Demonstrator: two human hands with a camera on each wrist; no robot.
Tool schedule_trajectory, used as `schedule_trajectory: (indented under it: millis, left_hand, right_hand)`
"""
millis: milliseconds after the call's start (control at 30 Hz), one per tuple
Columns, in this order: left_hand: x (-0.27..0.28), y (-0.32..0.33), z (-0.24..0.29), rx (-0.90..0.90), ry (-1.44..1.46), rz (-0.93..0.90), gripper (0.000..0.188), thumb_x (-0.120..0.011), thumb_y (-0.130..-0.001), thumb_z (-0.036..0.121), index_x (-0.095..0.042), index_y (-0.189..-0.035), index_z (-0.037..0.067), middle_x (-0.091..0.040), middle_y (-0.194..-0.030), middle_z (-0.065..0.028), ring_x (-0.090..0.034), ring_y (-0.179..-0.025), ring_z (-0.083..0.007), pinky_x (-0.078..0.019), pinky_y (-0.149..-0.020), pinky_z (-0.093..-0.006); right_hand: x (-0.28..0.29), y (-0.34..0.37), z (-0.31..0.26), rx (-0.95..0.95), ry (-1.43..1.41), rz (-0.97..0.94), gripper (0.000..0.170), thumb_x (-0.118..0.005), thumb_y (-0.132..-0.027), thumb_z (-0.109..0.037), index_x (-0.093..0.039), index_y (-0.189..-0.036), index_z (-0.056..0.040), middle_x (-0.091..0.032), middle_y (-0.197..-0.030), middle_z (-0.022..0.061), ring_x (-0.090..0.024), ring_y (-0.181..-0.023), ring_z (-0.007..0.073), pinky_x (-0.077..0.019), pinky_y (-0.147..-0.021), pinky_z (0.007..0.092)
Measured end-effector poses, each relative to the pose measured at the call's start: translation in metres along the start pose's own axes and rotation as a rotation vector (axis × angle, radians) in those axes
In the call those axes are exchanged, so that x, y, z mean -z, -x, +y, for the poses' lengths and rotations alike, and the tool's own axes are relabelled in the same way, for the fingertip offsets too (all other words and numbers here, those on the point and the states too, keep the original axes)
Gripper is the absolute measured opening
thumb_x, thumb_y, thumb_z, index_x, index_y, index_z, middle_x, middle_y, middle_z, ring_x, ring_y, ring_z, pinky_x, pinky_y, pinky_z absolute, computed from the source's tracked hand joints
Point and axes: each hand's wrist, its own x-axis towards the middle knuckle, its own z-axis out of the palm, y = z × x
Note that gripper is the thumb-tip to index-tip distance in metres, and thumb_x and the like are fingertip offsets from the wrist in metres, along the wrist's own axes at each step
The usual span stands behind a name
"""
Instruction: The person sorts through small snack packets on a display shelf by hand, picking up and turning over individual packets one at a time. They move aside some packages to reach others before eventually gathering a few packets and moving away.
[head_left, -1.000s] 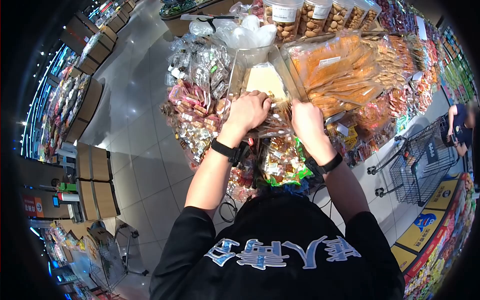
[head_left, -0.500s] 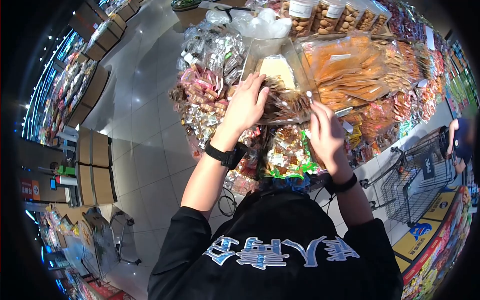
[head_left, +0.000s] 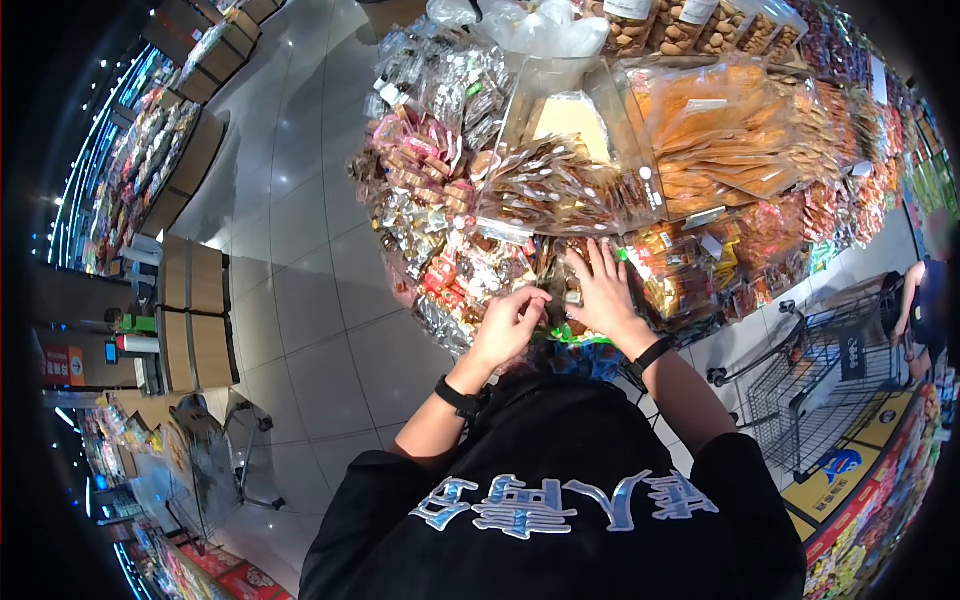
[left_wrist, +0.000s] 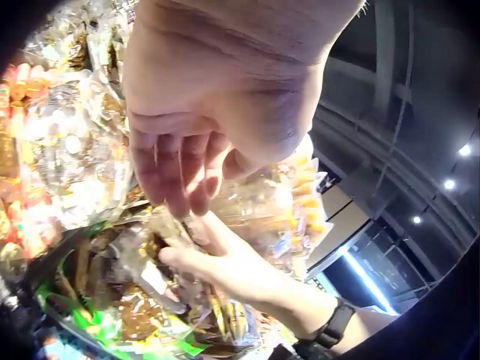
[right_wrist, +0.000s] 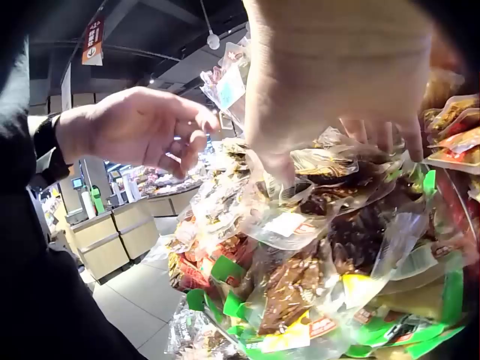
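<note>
My right hand (head_left: 602,290) spreads its fingers over clear snack packets (right_wrist: 292,285) in the green-edged box at the near side of the display. Its fingertips are down among the packets in the right wrist view. Beside it, my left hand (right_wrist: 142,127) hovers left of the box, fingers loosely bent and holding nothing. Ahead of both hands stands a clear bin (head_left: 640,130), with brown snack packets (head_left: 560,185) piled in its near part and a cream-coloured base (head_left: 572,118) bare behind them.
Orange flat snack packs (head_left: 720,130) lie right of the bin, with tubs of nuts (head_left: 680,35) behind. Wrapped sweets (head_left: 450,280) heap up on the left. A shopping cart (head_left: 820,360) and another person (head_left: 918,310) are at the right. Tiled floor (head_left: 300,300) runs along the left.
Both hands have left the clear bin and drawn back toward the body, to the green-edged box. The brown packets, earlier under the hands, now lie spread across the bin's near part.
</note>
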Motion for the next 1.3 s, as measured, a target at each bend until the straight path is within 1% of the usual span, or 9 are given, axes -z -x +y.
schedule_trajectory:
  millis: [67, 167, 300, 400, 533, 733, 1133, 1233, 1300]
  left_hand:
    - [-0.005, -0.001, -0.027, 0.039, 0.003, -0.055, 0.022, -0.055, -0.103, 0.015, -0.066, -0.117, 0.001, -0.072, -0.085, -0.0081, -0.068, -0.08, -0.0141, -0.0542, -0.076, -0.0309]
    - [-0.01, -0.006, -0.042, 0.139, -0.025, -0.121, 0.025, -0.055, -0.104, 0.017, -0.063, -0.122, 0.001, -0.073, -0.099, -0.0101, -0.068, -0.096, -0.017, -0.0529, -0.087, -0.0325]
    - [-0.022, -0.018, -0.052, 0.169, -0.057, -0.202, 0.028, -0.056, -0.104, 0.019, -0.061, -0.124, 0.002, -0.071, -0.103, -0.0092, -0.065, -0.093, -0.0164, -0.0516, -0.086, -0.0321]
    - [-0.031, -0.025, -0.058, 0.167, 0.093, -0.245, 0.026, -0.054, -0.106, 0.02, -0.062, -0.122, 0.003, -0.069, -0.101, -0.0045, -0.062, -0.09, -0.0129, -0.0506, -0.084, -0.0289]
    - [-0.041, -0.039, -0.074, 0.23, 0.339, -0.358, 0.03, -0.047, -0.109, 0.024, -0.061, -0.121, 0.0, -0.068, -0.101, -0.0038, -0.063, -0.091, -0.0121, -0.052, -0.086, -0.0286]
    - [-0.048, -0.059, -0.068, 0.452, 0.616, -0.475, 0.061, -0.029, -0.111, 0.047, -0.055, -0.132, -0.004, -0.069, -0.116, -0.0145, -0.067, -0.103, -0.0234, -0.0524, -0.093, -0.0352]
    - [-0.074, -0.078, -0.072, 0.526, 0.635, -0.327, 0.051, -0.041, -0.109, 0.043, -0.062, -0.123, -0.001, -0.071, -0.101, -0.0063, -0.062, -0.084, -0.0139, -0.051, -0.079, -0.0277]
    - [-0.077, -0.083, -0.072, 0.488, 0.597, -0.347, 0.05, -0.038, -0.11, 0.042, -0.062, -0.128, 0.002, -0.071, -0.114, -0.0072, -0.065, -0.102, -0.0153, -0.0503, -0.09, -0.0309]
    - [-0.08, -0.084, -0.076, 0.443, 0.606, -0.372, 0.052, -0.037, -0.11, 0.045, -0.063, -0.125, 0.002, -0.07, -0.111, -0.0068, -0.065, -0.102, -0.0162, -0.0499, -0.094, -0.0321]
  right_hand:
    - [0.004, 0.0, 0.004, 0.013, -0.015, 0.039, 0.084, -0.076, -0.082, -0.033, -0.036, -0.154, -0.0188, -0.028, -0.162, 0.0213, -0.026, -0.149, 0.0425, -0.0293, -0.117, 0.0583]
    - [-0.002, -0.005, 0.015, 0.045, 0.016, 0.086, 0.081, -0.074, -0.081, -0.026, -0.037, -0.153, -0.0165, -0.037, -0.157, 0.0221, -0.036, -0.144, 0.0433, -0.034, -0.116, 0.0527]
    - [-0.016, -0.011, 0.021, 0.057, 0.039, 0.215, 0.07, -0.068, -0.085, -0.015, -0.043, -0.15, -0.0174, -0.045, -0.151, 0.0229, -0.045, -0.137, 0.0441, -0.0433, -0.109, 0.0504]
    - [-0.019, -0.012, 0.028, 0.076, 0.057, 0.316, 0.051, -0.06, -0.091, -0.008, -0.052, -0.141, -0.0147, -0.055, -0.141, 0.0211, -0.054, -0.129, 0.0411, -0.0492, -0.104, 0.046]
    - [-0.009, -0.01, 0.04, 0.127, -0.082, 0.448, 0.043, -0.06, -0.09, -0.003, -0.061, -0.132, -0.0145, -0.061, -0.134, 0.0188, -0.058, -0.123, 0.0382, -0.0518, -0.099, 0.0453]
    - [0.014, 0.01, 0.04, 0.128, -0.161, 0.526, 0.044, -0.061, -0.087, -0.001, -0.063, -0.129, -0.0117, -0.062, -0.134, 0.0176, -0.06, -0.12, 0.0368, -0.0512, -0.1, 0.0448]
    - [0.024, 0.038, 0.036, 0.119, -0.337, 0.651, 0.036, -0.059, -0.09, -0.001, -0.065, -0.125, -0.005, -0.064, -0.131, 0.0175, -0.062, -0.117, 0.0388, -0.0512, -0.099, 0.0445]
    - [0.027, 0.044, 0.033, 0.127, -0.364, 0.666, 0.032, -0.058, -0.092, -0.001, -0.065, -0.124, -0.0028, -0.064, -0.13, 0.0188, -0.063, -0.116, 0.0391, -0.0521, -0.098, 0.0438]
    - [0.027, 0.049, 0.032, 0.135, -0.385, 0.677, 0.031, -0.057, -0.093, -0.001, -0.066, -0.123, -0.0016, -0.065, -0.13, 0.0196, -0.064, -0.115, 0.0391, -0.0524, -0.097, 0.0435]
